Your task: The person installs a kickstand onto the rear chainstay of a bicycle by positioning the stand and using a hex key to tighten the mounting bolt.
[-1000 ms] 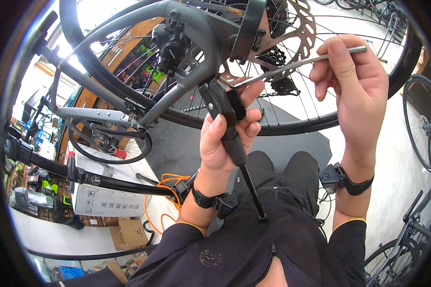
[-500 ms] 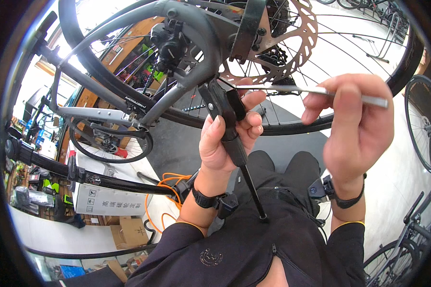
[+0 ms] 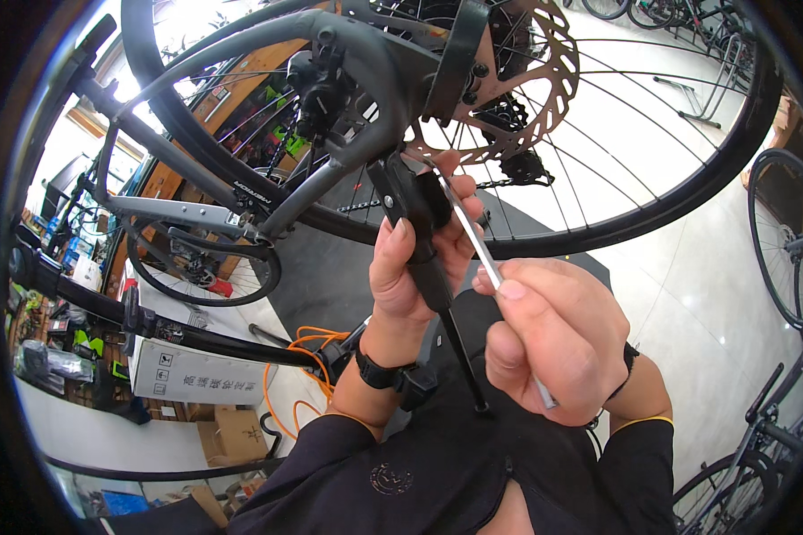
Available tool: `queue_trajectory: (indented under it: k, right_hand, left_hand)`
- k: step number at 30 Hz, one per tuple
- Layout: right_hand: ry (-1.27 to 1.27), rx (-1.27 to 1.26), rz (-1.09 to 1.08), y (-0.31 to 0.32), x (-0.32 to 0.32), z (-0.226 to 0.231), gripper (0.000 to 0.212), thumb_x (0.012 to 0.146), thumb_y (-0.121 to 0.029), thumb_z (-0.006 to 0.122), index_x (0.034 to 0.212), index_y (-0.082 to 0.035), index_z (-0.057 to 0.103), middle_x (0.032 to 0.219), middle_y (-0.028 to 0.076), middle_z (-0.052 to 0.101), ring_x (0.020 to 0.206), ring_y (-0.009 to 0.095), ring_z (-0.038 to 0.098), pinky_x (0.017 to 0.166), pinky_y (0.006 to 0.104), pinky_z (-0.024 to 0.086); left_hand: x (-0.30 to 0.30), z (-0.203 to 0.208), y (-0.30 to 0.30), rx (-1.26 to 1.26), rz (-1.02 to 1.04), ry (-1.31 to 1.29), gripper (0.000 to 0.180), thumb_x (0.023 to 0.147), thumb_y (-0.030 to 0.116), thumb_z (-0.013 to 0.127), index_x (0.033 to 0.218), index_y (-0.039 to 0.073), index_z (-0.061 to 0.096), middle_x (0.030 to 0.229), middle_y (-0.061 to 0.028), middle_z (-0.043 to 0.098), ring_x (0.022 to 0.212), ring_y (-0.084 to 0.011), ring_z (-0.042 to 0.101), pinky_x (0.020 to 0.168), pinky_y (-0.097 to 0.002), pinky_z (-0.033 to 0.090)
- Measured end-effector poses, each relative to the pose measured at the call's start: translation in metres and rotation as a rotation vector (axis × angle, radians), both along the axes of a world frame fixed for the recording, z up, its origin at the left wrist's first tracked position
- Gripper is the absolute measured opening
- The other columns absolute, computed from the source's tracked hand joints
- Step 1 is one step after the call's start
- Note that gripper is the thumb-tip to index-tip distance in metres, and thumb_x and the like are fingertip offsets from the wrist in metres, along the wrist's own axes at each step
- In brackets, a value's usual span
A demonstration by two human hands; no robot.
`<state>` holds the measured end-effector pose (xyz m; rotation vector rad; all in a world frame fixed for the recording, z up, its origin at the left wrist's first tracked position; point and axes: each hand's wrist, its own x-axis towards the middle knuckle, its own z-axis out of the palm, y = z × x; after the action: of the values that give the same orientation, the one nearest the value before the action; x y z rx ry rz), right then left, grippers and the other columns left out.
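Observation:
My left hand [image 3: 396, 285] is wrapped around a black kickstand [image 3: 432, 278], thumb on the near side and fingertips behind it. The kickstand's head sits against the grey bicycle frame [image 3: 317, 183] below the rear dropout, and its thin leg slants down toward my torso. In my right hand [image 3: 567, 343], closed with thumb and fingers pinching, is a silver hex key [image 3: 480, 242]. Its far end reaches the top of the kickstand beside my left fingertips; whether it sits in a bolt is hidden. Just above are the disc brake rotor [image 3: 558, 107] and a black brake caliper [image 3: 317, 89].
The rear wheel's tyre [image 3: 589, 241] curves behind my hands. A black stand tube [image 3: 232, 346] runs in from the left, above a white carton [image 3: 196, 379] and an orange hose [image 3: 275, 406]. Other bicycles [image 3: 781, 232] stand at right; cluttered shelves line the left.
My right hand has moved down and left, nearer my torso. The hex key has swung from nearly level to steeply slanted, its far end still by the kickstand's top. My left hand keeps its hold.

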<state>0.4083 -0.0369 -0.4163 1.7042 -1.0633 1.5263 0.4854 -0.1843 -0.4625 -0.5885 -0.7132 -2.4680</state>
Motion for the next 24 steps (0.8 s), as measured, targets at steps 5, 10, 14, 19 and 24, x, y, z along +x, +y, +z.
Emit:
queue_trajectory:
  k: [5, 10, 14, 19, 24]
  right_hand:
    - [-0.027, 0.009, 0.003, 0.0, -0.002, 0.012, 0.02, 0.092, -0.002, 0.055, 0.107, 0.01, 0.048, 0.083, 0.02, 0.063, 0.068, 0.028, 0.067, 0.061, 0.0341, 0.058]
    - [-0.186, 0.044, 0.029, 0.004, -0.002, 0.011, 0.02, 0.088, -0.002, 0.058, 0.103, 0.008, 0.05, 0.082, 0.018, 0.063, 0.068, 0.026, 0.066, 0.062, 0.0319, 0.057]
    - [-0.307, -0.03, 0.067, -0.001, -0.001, 0.002, 0.02, 0.077, 0.004, 0.067, 0.095, 0.006, 0.058, 0.078, 0.015, 0.064, 0.064, 0.028, 0.066, 0.057, 0.0304, 0.054]
    - [-0.328, -0.028, 0.078, 0.0, 0.001, 0.002, 0.019, 0.076, 0.006, 0.066, 0.094, 0.006, 0.059, 0.077, 0.015, 0.064, 0.066, 0.028, 0.066, 0.059, 0.0311, 0.055]
    - [-0.293, 0.015, 0.085, 0.0, -0.007, 0.007, 0.016, 0.076, 0.007, 0.067, 0.091, 0.006, 0.059, 0.077, 0.014, 0.064, 0.065, 0.029, 0.065, 0.059, 0.031, 0.054]
  left_hand:
    - [0.0, -0.002, 0.003, 0.062, -0.025, 0.01, 0.077, 0.089, 0.02, 0.065, 0.148, -0.001, 0.019, 0.143, -0.0201, 0.043, 0.129, -0.0296, 0.049, 0.105, -0.0415, 0.044]
    - [0.0, -0.002, 0.001, 0.094, -0.034, -0.001, 0.073, 0.088, 0.014, 0.065, 0.147, 0.001, 0.023, 0.146, -0.0181, 0.039, 0.133, -0.0289, 0.044, 0.109, -0.0391, 0.041]
    - [0.0, 0.001, -0.001, 0.037, -0.014, -0.008, 0.072, 0.088, 0.011, 0.065, 0.146, 0.001, 0.024, 0.146, -0.0169, 0.039, 0.133, -0.0287, 0.044, 0.109, -0.0384, 0.042]
    - [0.001, 0.0, 0.001, 0.068, -0.013, -0.017, 0.073, 0.087, 0.012, 0.067, 0.145, 0.001, 0.025, 0.143, -0.0158, 0.042, 0.132, -0.0284, 0.045, 0.108, -0.0377, 0.043]
    - [-0.002, 0.001, 0.0, 0.031, 0.031, -0.043, 0.073, 0.086, 0.014, 0.068, 0.144, 0.0, 0.026, 0.139, -0.016, 0.044, 0.128, -0.028, 0.048, 0.107, -0.0364, 0.045]
